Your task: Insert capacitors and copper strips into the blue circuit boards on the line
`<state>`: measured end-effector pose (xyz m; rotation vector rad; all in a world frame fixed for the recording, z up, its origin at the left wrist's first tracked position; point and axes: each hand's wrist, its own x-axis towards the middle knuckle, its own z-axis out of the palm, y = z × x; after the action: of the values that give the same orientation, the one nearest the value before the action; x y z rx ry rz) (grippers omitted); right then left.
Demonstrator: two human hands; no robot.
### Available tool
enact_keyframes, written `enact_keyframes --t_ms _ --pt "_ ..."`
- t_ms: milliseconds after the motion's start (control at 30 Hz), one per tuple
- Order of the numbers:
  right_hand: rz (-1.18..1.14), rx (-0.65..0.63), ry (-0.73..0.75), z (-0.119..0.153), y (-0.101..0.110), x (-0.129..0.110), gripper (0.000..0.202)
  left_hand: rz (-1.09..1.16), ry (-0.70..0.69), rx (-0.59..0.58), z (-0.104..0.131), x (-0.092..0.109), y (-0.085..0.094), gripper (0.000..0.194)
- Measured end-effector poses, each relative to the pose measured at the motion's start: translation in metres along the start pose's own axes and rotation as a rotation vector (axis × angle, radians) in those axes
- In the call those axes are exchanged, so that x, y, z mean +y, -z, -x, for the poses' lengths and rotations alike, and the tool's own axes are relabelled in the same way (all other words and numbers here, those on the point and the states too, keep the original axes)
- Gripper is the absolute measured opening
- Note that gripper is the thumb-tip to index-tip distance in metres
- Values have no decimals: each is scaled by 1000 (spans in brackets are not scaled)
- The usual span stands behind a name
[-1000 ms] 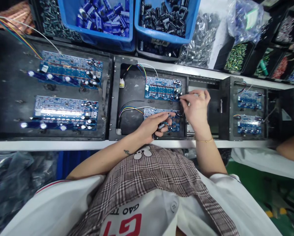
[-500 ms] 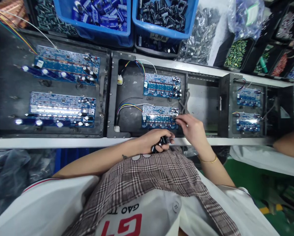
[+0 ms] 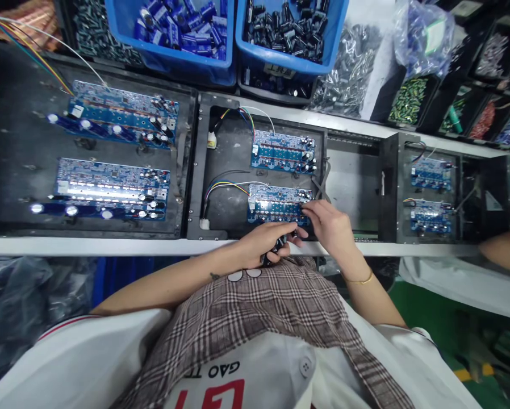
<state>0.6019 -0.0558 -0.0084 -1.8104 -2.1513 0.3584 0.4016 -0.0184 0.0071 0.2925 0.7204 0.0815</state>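
My left hand (image 3: pixel 267 244) is curled around several black capacitors (image 3: pixel 279 244) at the front edge of the middle tray (image 3: pixel 229 213). The fingers of my right hand (image 3: pixel 329 224) are pinched together at the right end of the lower blue circuit board (image 3: pixel 276 203); the small part between them is mostly hidden. Behind it, the upper blue circuit board (image 3: pixel 283 151) lies in the same tray. Coloured wires run from the left side of both boards to white connectors.
A left tray (image 3: pixel 16 136) holds two larger boards with blue capacitors. Blue bins (image 3: pixel 174 65) of capacitors stand behind. Rightward are another tray (image 3: pixel 389 193), small part bins (image 3: pixel 408 105) and another person's arm (image 3: pixel 504 253).
The view has shifted slightly, so the trays and bins appear a little further right and lower. The fingers of my left hand have shifted around the capacitors. My right hand stays at the lower board.
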Motion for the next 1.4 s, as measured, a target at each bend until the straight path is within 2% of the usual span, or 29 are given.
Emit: enact_keyframes --t_ms 367,633,767,867,967,1133,1400 --pt "19 2 35 0 2 3 21 134 -19 68 -3 -4 2 15" --pt "27 -107 184 -1 3 8 25 137 101 62 -8 -2 0 37" --pt "-193 25 22 8 19 -14 27 103 93 68 -10 -4 -4 37" --pt "-298 -12 -19 20 27 -26 20 71 81 70 -9 -5 -9 29" --pt "-198 15 -64 27 21 -20 15 24 106 74 -8 -5 -13 15" --pt "-62 -23 -60 28 3 -1 18 -30 154 56 -7 -4 -12 11" --pt "60 -41 13 27 6 -7 21 36 99 68 -7 -8 -3 16"
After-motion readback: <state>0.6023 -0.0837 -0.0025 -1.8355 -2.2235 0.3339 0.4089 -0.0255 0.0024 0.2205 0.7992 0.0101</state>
